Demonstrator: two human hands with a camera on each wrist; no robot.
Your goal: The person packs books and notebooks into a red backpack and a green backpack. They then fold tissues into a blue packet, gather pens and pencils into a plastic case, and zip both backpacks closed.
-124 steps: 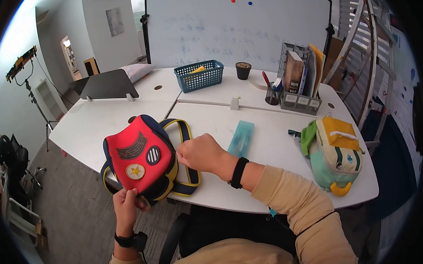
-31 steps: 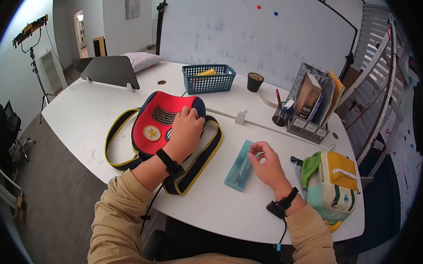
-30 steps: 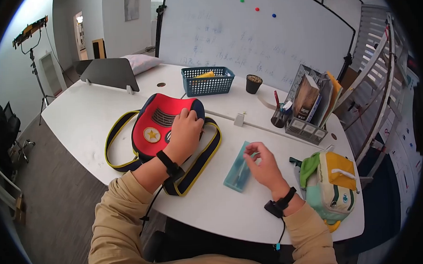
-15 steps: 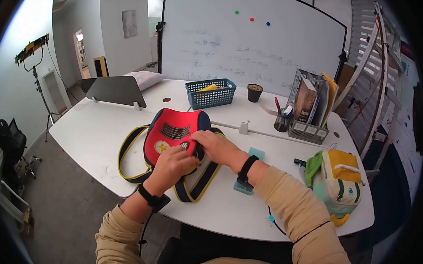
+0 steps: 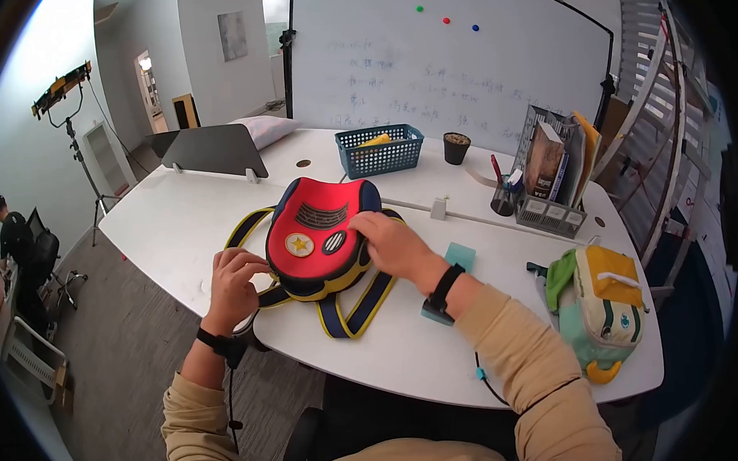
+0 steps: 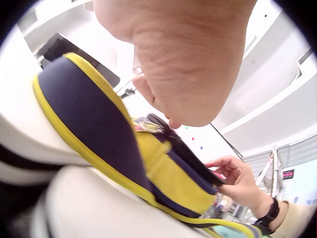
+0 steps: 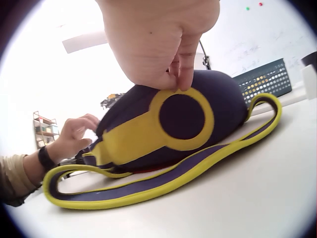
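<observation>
A red and navy children's backpack [image 5: 316,233] with yellow trim lies on the white table, its straps [image 5: 352,309] spread around it. My right hand [image 5: 394,246] pinches its right edge between thumb and fingers; the right wrist view shows the fingertips above a yellow ring [image 7: 203,136] on its side. My left hand [image 5: 236,290] is at the lower left corner, fingers bent and tips right at the edge. In the left wrist view a metal zipper pull [image 6: 149,127] shows close to those fingertips; I cannot tell whether they pinch it.
A teal pencil case [image 5: 461,258] lies partly under my right wrist. To the right lies a green, cream and yellow backpack [image 5: 599,307]. Farther back are a blue basket [image 5: 380,157], a small black pot [image 5: 457,150], a pen holder [image 5: 504,198] and a file rack [image 5: 549,214].
In the last half second my left hand has moved left from the backpack's front right to its lower left corner. My right hand stays at the right edge, having come from above the pencil case.
</observation>
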